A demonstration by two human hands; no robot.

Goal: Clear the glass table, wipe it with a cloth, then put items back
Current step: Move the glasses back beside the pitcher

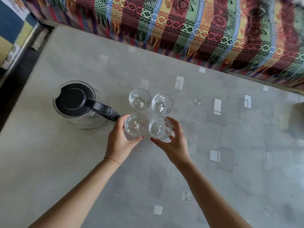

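left hand (120, 139): fingers wrapped round near-left glass (136, 125)
right hand (172, 142): fingertips pinching near-right glass (159, 128)
far glasses (139, 99): upright on table (49, 153), packed close
risk: glasses clink or tip when lifted
jug (79, 104): handle beside left hand, may get knocked

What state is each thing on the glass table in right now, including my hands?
Glass jug: upright, black lid on.
Far two glasses: upright, ungripped.
Near-left glass: upright, held by left hand.
Near-right glass: upright, held by right hand.
Glass table: not yet cleared.
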